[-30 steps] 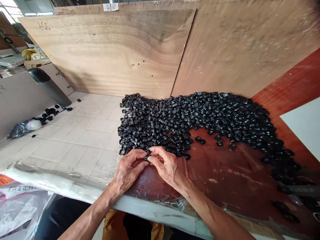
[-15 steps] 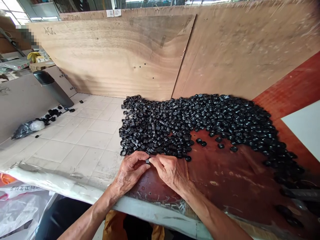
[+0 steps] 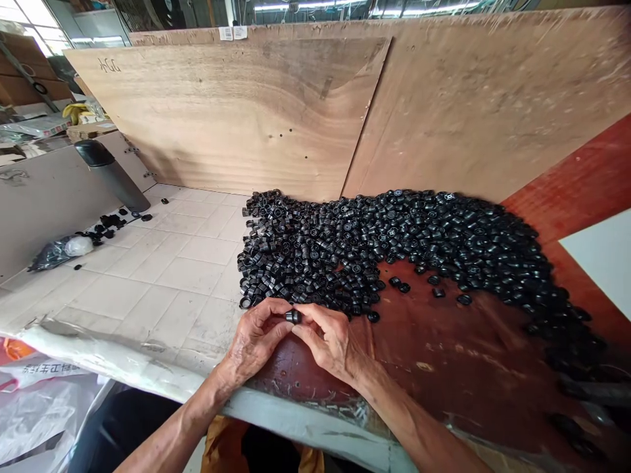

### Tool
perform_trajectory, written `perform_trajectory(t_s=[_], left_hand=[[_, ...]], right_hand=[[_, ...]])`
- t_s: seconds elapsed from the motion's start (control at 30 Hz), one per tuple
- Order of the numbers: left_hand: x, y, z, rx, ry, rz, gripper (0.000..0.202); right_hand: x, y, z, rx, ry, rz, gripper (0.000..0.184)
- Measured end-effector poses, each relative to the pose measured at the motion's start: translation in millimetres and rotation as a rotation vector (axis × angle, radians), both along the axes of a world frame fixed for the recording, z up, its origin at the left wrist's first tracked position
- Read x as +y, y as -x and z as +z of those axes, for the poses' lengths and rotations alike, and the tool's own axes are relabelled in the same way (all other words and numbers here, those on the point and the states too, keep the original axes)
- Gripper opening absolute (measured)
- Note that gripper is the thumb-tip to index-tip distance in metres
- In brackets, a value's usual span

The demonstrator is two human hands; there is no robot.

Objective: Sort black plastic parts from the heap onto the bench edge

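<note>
Between my two hands is a small black plastic cap (image 3: 293, 316), close above the table's front part. My left hand (image 3: 256, 334) pinches its left side between thumb and forefinger. From the other side, my right hand (image 3: 326, 334) has its thumb and forefinger closed around the cap's right edge. Just beyond my fingertips spreads a large heap of similar black caps (image 3: 315, 249), stretching back to the wooden board and round to the right. A few loose caps (image 3: 399, 284) lie apart from the heap on the reddish-brown surface (image 3: 404, 355).
A tall wooden board (image 3: 236, 112) closes off the back. On the left, over white tiles (image 3: 167, 276), a dark bottle (image 3: 113, 176) leans against the side panel, with scattered black pieces (image 3: 106, 226) and a plastic bag (image 3: 54, 255) nearby. The table's front edge (image 3: 315, 420) is wrapped in worn plastic.
My right thumb and fingers have parted slightly around the cap, so more of it shows between my hands. The whole view has shifted a little; the heap looks the same.
</note>
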State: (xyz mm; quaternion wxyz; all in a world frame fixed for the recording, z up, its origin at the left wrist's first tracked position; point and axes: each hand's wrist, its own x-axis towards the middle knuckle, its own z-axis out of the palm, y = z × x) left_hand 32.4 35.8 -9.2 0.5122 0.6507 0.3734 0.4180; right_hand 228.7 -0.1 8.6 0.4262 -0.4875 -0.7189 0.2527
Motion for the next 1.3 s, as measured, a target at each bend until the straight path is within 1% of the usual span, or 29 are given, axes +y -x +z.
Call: perform_trajectory(t_s=[0.07,0.1,0.13,0.2,0.23,0.33,0.4,0.43,0.47,0.57,0.63,0.67,0.7,0.77,0.8,0.83,0.87,0.9,1.0,1.03,1.13,1.17,1.27,1.3], left_hand=[[0,-1,2.8,-0.024,0.036,-0.016,0.017],[0,-1,3.6,-0.036,0.045,-0.021,0.017],[0,-1,3.9,-0.046,0.047,-0.02,0.017],[1,-1,3.3,-0.045,0.036,-0.022,0.016],[1,-1,2.5,-0.032,0.028,-0.025,0.016],[3,1,-0.5,0.04,-0.025,-0.017,0.016],[4,2,-1.8,0.098,-0.086,0.013,0.015],[4,2,-2.0,0.12,-0.109,0.026,0.014],[4,2,-2.0,0.132,-0.119,0.031,0.014],[5,3,-1.5,0.106,-0.098,0.014,0.014],[5,2,-2.2,0.101,-0.126,0.009,0.015],[5,2,-2.9,0.114,-0.173,0.01,0.015],[5,2,-3.9,0.136,-0.236,0.011,0.014],[5,2,-5.6,0.185,-0.366,0.006,0.015],[6,1,-6.1,0.202,-0.407,-0.002,0.016],[6,1,-6.2,0.215,-0.415,-0.012,0.016],[6,0,-5.8,0.219,-0.39,-0.018,0.016],[5,0,-5.1,0.208,-0.339,-0.018,0.014],[5,-1,-2.0,0.122,-0.142,-0.003,0.015],[4,-1,-1.2,0.091,-0.095,0.002,0.016],[4,-1,0.0,0.042,-0.024,0.014,0.019],[4,-1,0.1,0.029,-0.01,0.021,0.02],[3,0,0.6,-0.009,0.03,0.018,0.02],[3,0,1.1,-0.007,0.036,0.01,0.02]], right_hand=[[-1,-1,3.0,-0.082,0.002,-0.05,0.028],[-2,-2,5.7,-0.114,0.011,-0.08,0.03],[-2,-3,8.5,-0.128,0.015,-0.1,0.025],[-3,-4,11.6,-0.112,0.014,-0.092,0.011],[-3,-4,11.0,-0.09,0.002,-0.071,0.012],[0,-2,1.3,-0.073,-0.015,-0.028,0.015],[2,0,-6.5,-0.097,0.001,-0.042,0.026],[3,1,-9.1,-0.099,0.004,-0.054,0.029],[3,1,-10.4,-0.086,0.002,-0.064,0.027],[2,0,-8.7,0.004,-0.031,-0.059,0.007],[2,0,-6.6,0.017,-0.038,-0.04,0.009],[2,0,-6.2,0.003,-0.028,-0.042,0.009],[3,0,-6.4,-0.015,-0.011,-0.052,0.014],[4,2,-7.1,-0.055,0.051,-0.07,0.03],[5,3,-7.2,-0.074,0.082,-0.077,0.037],[6,4,-6.8,-0.087,0.107,-0.086,0.042],[6,4,-5.8,-0.086,0.126,-0.1,0.043],[5,4,-4.2,-0.07,0.132,-0.118,0.04],[3,3,1.6,0.004,0.089,-0.113,0.016],[2,2,3.1,0.009,0.07,-0.098,0.014],[0,0,5.5,-0.058,0.069,-0.103,0.029],[0,0,6.0,-0.062,0.076,-0.112,0.029],[-1,0,8.8,0.004,0.069,-0.076,0.015],[-2,0,10.3,0.014,0.073,-0.077,0.016]])
